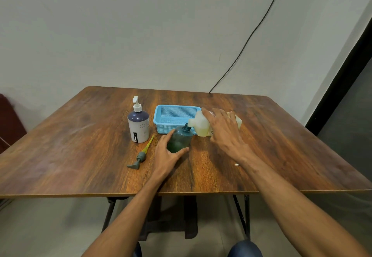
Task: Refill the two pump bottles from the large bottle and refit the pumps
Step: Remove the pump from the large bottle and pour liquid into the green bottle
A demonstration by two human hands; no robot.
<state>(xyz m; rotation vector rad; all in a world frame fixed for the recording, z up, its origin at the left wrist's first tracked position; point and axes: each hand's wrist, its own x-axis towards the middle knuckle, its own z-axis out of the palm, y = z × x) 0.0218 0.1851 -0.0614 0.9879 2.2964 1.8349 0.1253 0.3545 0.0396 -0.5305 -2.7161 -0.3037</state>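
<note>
Centrally, left hand (167, 156) grips the green bottle (180, 138) steady while right hand (223, 129) clasps the large bottle (201, 124), tipped to pour.

looks like a plain room in a home: wood-grain folding table (80, 156) on thin metal legs (246, 216) mid-frame, bare pale wall (120, 35) above, black cable (250, 37) trailing down the upper right, blue plastic basket (173, 106) and white pump bottle (138, 125) at centre.

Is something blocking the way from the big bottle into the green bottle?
Nothing visible does. The large bottle, tipped by the right hand, has its mouth at the open neck of the green bottle. The grey pump lies aside on the table.
</note>
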